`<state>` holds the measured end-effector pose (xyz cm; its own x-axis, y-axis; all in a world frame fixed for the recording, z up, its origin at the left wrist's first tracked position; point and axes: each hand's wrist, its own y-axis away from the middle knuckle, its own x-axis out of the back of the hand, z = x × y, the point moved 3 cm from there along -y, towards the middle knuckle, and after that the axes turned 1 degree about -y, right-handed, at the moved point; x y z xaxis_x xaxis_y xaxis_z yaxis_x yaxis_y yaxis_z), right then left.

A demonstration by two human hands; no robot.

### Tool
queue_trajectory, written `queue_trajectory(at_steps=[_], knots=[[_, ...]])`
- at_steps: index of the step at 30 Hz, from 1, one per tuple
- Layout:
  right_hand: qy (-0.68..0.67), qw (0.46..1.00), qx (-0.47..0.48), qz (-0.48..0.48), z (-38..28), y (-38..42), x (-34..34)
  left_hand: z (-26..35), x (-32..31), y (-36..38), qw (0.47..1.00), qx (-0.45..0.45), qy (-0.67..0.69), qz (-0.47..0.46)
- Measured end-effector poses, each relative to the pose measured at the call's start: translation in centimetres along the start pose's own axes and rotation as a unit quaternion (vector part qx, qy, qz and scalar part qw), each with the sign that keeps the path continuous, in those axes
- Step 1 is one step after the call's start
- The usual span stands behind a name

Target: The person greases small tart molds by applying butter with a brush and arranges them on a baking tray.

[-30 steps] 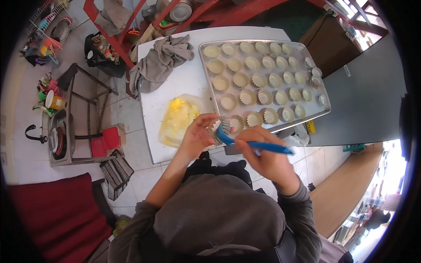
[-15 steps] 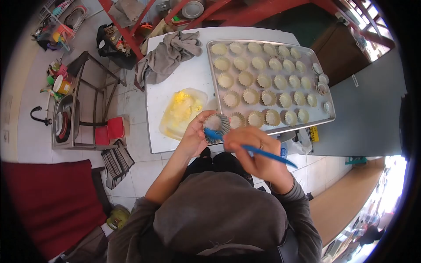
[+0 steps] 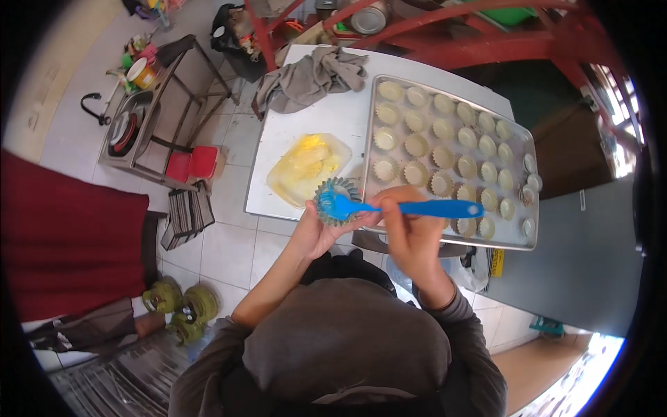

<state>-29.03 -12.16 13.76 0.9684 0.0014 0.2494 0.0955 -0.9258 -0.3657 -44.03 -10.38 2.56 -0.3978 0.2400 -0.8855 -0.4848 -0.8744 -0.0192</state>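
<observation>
My left hand (image 3: 321, 233) is closed around a fluted metal tart mould (image 3: 331, 213), held up before my body at the table's near edge. In my right hand (image 3: 415, 235) is a blue pastry brush (image 3: 445, 208), gripped by its handle. The brush head lies inside the mould, its bristles against the inner surface. Left of the tray, a clear plastic container (image 3: 283, 182) holds soft yellow fat (image 3: 311, 158), like butter or margarine. Rows of fluted moulds fill a large metal tray (image 3: 369, 125) on the right; my right hand hides some of them.
A crumpled grey cloth (image 3: 306, 80) lies at the far left of the white table (image 3: 267, 139). A sink (image 3: 132, 132) stands farther left, and a red stool (image 3: 201, 163) beside it. Green gas cylinders (image 3: 198, 302) sit on the floor. A grey panel (image 3: 590, 257) stands right of the tray.
The brush handle has swung from slanting downward to nearly level, its head now deeper across the mould. The mould is turned more toward me. The whole view has shifted and rotated.
</observation>
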Motion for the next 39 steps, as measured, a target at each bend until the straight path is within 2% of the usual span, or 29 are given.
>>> queue_trajectory(at_steps=[1, 4, 5, 8, 9, 12, 13, 16, 21, 24, 28, 29, 32, 33, 37, 39], knots=[[-0.017, 0.999, 0.037, -0.017, -0.1, -0.1, -0.8, -0.2, 0.3, 0.2, 1.0, -0.008, -0.002, 0.014], [-0.227, 0.974, -0.009, 0.003, -0.2, -0.7, -1.5, -0.1, 2.1, 0.8, 0.998, -0.034, -0.002, 0.056], [-0.237, 0.971, 0.012, 0.039, -0.3, -1.1, -1.3, 0.0, 2.5, 0.9, 0.997, -0.05, -0.004, 0.054], [-0.199, 0.979, -0.048, 0.0, 0.8, -1.4, -2.2, 1.7, 1.5, 0.6, 0.995, -0.083, -0.031, 0.037], [-0.057, 0.998, 0.006, -0.03, 0.8, -1.6, -2.5, 2.4, 1.6, 0.6, 0.995, -0.085, -0.054, 0.027], [0.15, 0.976, 0.156, -0.014, -0.9, -3.7, -2.8, 4.5, 2.0, 0.1, 0.995, -0.068, -0.076, 0.021], [0.117, 0.986, 0.117, -0.008, -1.0, -3.9, -2.9, 5.3, 2.0, -0.1, 0.995, -0.057, -0.075, 0.023], [0.104, 0.969, 0.217, -0.057, -2.2, -4.7, -5.0, 7.5, 2.0, -0.5, 0.996, -0.037, -0.06, 0.05], [0.202, 0.949, 0.24, 0.031, -2.4, -7.1, -6.6, 10.9, 1.7, -1.0, 0.998, 0.006, -0.053, 0.035], [0.125, 0.974, 0.189, 0.008, -2.6, -6.6, -8.3, 11.8, 2.1, -0.6, 0.998, 0.019, -0.051, 0.019], [0.214, 0.945, 0.228, 0.093, -2.7, -7.8, -9.4, 12.6, 1.4, -0.9, 0.999, 0.025, -0.032, -0.022], [0.232, 0.943, 0.21, 0.118, -3.2, -7.6, -8.8, 12.6, 1.5, -1.0, 0.999, 0.027, -0.036, -0.016], [0.106, 0.983, 0.151, 0.026, -3.2, -6.7, -9.2, 12.7, 1.8, -0.6, 0.999, 0.03, -0.044, 0.003], [0.156, 0.969, 0.19, 0.023, -3.5, -6.6, -10.3, 12.6, 1.9, -0.5, 0.998, 0.03, -0.046, 0.006], [0.239, 0.953, 0.171, 0.073, -3.3, -6.2, -8.5, 12.3, 3.6, -0.7, 0.994, -0.009, -0.106, 0.011], [0.142, 0.979, 0.133, 0.054, -3.2, -5.5, -8.8, 12.3, 3.8, -0.6, 0.993, -0.007, -0.115, 0.019]])
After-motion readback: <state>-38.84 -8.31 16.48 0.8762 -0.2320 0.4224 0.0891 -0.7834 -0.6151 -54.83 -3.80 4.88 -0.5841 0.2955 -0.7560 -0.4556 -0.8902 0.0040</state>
